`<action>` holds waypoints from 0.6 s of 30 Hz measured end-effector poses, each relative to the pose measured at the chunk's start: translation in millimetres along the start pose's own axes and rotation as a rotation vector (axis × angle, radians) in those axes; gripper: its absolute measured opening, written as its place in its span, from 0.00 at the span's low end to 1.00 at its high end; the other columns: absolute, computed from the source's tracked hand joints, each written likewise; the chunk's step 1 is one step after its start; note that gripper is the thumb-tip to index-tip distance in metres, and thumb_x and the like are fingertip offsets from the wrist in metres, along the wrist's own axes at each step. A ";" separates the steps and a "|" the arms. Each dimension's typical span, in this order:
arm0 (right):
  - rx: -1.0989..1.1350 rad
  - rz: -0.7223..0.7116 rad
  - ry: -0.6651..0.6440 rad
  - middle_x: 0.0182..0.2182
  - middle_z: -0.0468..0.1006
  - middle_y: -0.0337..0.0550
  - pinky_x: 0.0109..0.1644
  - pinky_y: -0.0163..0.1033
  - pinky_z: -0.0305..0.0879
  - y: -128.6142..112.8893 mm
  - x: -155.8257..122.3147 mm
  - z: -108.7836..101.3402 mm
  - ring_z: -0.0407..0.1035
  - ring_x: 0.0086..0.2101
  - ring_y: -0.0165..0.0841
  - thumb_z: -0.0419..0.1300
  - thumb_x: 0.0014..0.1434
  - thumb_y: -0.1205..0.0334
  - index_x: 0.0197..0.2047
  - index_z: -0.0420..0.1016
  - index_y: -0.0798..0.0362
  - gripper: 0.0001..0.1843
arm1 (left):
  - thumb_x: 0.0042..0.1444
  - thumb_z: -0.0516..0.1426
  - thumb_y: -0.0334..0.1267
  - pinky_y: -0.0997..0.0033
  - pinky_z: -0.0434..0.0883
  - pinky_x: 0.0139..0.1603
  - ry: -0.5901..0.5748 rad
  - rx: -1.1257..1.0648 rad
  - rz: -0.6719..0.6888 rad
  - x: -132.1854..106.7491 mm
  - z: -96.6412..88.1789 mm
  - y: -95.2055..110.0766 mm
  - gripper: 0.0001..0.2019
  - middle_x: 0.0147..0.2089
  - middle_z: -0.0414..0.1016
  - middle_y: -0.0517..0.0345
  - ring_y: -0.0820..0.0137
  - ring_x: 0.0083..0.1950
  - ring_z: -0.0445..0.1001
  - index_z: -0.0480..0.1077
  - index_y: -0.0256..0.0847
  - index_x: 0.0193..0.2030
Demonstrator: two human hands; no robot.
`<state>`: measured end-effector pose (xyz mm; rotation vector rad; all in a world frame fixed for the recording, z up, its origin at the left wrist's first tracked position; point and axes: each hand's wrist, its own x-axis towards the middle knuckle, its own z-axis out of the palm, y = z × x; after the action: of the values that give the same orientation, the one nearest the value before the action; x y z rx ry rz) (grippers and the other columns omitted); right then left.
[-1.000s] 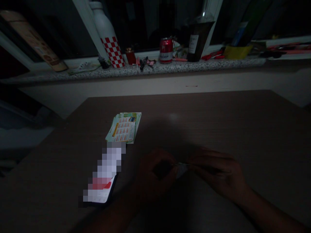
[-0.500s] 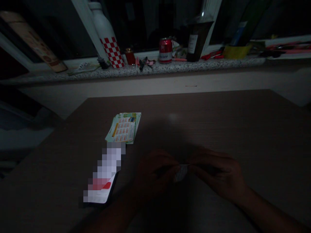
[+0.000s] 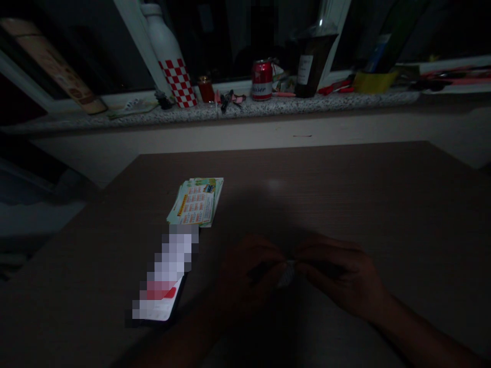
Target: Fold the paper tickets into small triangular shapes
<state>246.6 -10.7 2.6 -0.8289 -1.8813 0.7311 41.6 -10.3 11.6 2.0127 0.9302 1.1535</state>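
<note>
Here, pale slip (image 3: 286,276) between both grips (image 3: 249,271) (image 3: 341,268)

The left hand (image 3: 243,273) and right hand (image 3: 356,273) hide the side edges of a small, pale, thin piece (image 3: 286,277), its marks too dim to read. Coarse blocks blur most of the lit, dark-edged rectangular phone (image 3: 171,271); fine print on the pale green card stack (image 3: 197,202) is illegible. The top edge crops the tall dark-green bottle (image 3: 402,33).

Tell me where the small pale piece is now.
The small pale piece is just right of centre in the head view's lower half, between the fingers of the left hand and right hand, right of the phone.
</note>
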 end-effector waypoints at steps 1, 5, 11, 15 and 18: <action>0.003 -0.007 -0.004 0.32 0.80 0.44 0.34 0.37 0.73 -0.5 0.4 -0.2 0.76 0.32 0.33 0.63 0.56 0.72 0.39 0.78 0.53 0.07 | 0.57 0.59 0.33 0.69 0.72 0.40 0.003 -0.004 -0.002 -0.3 0.1 -0.2 0.03 0.36 0.78 0.53 0.68 0.38 0.75 0.75 0.40 0.36; -0.010 -0.037 -0.022 0.30 0.79 0.44 0.31 0.35 0.72 -5.1 3.3 -1.3 0.75 0.30 0.32 0.62 0.56 0.73 0.38 0.78 0.54 0.07 | 0.57 0.60 0.33 0.69 0.72 0.40 0.011 -0.014 0.020 -0.2 0.5 -0.8 0.03 0.35 0.78 0.53 0.68 0.38 0.75 0.76 0.40 0.37; -0.026 -0.037 0.008 0.29 0.80 0.44 0.31 0.37 0.73 -6.7 3.9 -0.9 0.75 0.30 0.34 0.62 0.57 0.71 0.38 0.79 0.51 0.07 | 0.56 0.60 0.32 0.69 0.72 0.39 0.047 -0.075 -0.001 1.1 2.0 0.2 0.03 0.34 0.77 0.53 0.68 0.37 0.75 0.76 0.39 0.36; -0.020 -0.013 0.025 0.32 0.81 0.44 0.34 0.38 0.74 -2.5 2.0 1.5 0.76 0.33 0.35 0.64 0.55 0.69 0.40 0.79 0.51 0.09 | 0.56 0.60 0.31 0.68 0.72 0.39 0.048 -0.087 0.020 0.4 1.9 -0.3 0.03 0.34 0.77 0.54 0.68 0.38 0.75 0.75 0.40 0.37; -0.039 -0.007 0.007 0.35 0.81 0.46 0.36 0.38 0.74 -1.0 1.7 3.2 0.76 0.35 0.35 0.65 0.55 0.69 0.43 0.78 0.52 0.11 | 0.56 0.60 0.29 0.69 0.72 0.40 0.032 -0.086 0.035 0.0 0.7 -0.6 0.05 0.36 0.77 0.54 0.69 0.39 0.75 0.75 0.40 0.38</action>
<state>243.0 -10.5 2.9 -0.8476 -1.8969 0.6886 42.1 -10.1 10.8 1.9539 0.8494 1.2271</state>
